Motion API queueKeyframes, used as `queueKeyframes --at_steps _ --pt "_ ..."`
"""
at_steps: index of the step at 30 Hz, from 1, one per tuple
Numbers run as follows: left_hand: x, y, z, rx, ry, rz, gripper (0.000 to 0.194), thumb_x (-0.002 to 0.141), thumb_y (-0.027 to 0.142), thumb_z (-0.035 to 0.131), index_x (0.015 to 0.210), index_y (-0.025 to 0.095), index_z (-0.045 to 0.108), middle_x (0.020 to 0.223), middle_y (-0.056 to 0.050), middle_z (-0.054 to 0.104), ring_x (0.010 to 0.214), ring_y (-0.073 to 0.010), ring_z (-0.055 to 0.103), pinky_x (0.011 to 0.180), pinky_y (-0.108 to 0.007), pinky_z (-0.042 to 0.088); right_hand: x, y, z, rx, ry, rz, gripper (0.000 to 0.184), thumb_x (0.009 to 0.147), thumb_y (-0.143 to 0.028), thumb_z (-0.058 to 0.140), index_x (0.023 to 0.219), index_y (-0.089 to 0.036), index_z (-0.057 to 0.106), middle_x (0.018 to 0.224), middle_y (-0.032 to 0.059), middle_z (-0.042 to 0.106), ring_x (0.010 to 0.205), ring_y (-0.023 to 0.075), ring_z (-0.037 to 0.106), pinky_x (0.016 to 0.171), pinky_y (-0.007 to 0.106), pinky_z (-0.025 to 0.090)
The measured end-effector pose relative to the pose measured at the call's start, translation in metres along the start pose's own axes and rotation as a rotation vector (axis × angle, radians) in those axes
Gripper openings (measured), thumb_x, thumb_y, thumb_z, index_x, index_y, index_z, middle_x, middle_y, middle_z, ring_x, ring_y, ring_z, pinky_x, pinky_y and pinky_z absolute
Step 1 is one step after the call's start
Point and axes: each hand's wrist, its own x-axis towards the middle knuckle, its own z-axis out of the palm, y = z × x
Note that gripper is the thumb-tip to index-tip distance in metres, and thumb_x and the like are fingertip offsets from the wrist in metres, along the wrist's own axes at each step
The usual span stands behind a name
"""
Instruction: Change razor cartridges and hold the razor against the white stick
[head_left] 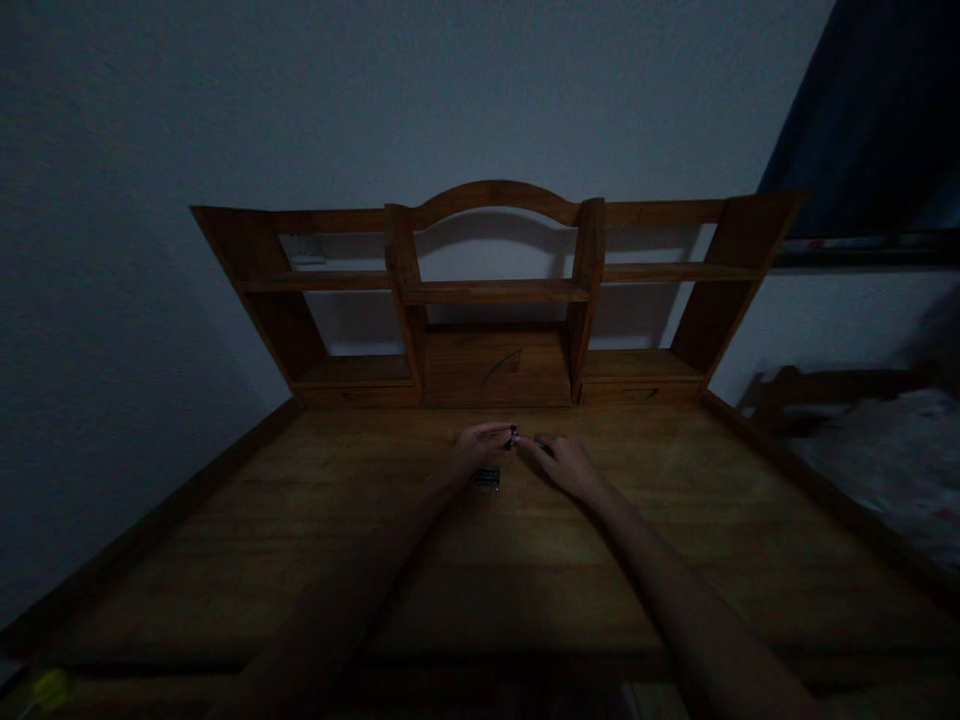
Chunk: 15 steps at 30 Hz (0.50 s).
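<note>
My left hand [478,441] reaches over the middle of the desk, its fingers closed on a small dark object with pale spots [513,437]. My right hand [566,464] is just to the right, with its thumb or fingertip touching or nearly touching that object. A thin dark thing [543,446] shows between the right fingers; it is too dim and small to name. Below the left hand, a small black rectangular piece with lighter marks [487,479] lies flat on the desk, close to the left wrist.
The wooden desktop [480,590] has raised side edges. At its back stands a wooden shelf unit [495,292] with small drawers and a centre panel [457,365]. To the right are a dark curtain [877,120] and pale bedding [892,460]. Something yellow [51,690] sits bottom left.
</note>
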Motion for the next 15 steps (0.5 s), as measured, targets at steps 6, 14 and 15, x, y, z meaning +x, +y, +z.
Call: queueKeyframes --at_steps 6,14,15 --pt "0.0002 -0.0005 -0.0013 -0.009 -0.005 0.020 0.051 0.062 0.045 0.081 0.101 0.015 0.072 0.098 -0.009 0.074 0.090 -0.0230 0.069 0.085 -0.041 0.056 -0.0006 0.0011 0.0030 0.056 0.016 -0.045 0.056 0.096 -0.059 0.029 0.090 -0.023 0.070 0.084 0.0059 0.074 0.077 0.0195 0.067 0.064 0.024 0.037" --pt "-0.0001 -0.0047 0.0037 0.032 0.033 0.083 0.049 0.065 0.048 0.078 0.100 0.014 0.072 0.098 -0.009 0.074 0.088 -0.0231 0.069 0.082 -0.040 0.057 0.0000 0.0029 0.0049 0.071 0.032 -0.012 0.052 0.095 -0.058 0.035 0.091 -0.021 0.072 0.084 0.0069 0.074 0.077 0.0201 0.067 0.065 0.025 0.038" --pt "-0.0007 -0.0051 0.0045 0.029 0.033 0.095 0.048 0.065 0.047 0.077 0.099 0.014 0.072 0.097 -0.009 0.074 0.088 -0.0230 0.069 0.081 -0.041 0.057 0.0000 0.0036 0.0058 0.081 0.037 -0.007 0.051 0.095 -0.058 0.036 0.092 -0.021 0.072 0.084 0.0065 0.074 0.076 0.0198 0.067 0.064 0.024 0.038"
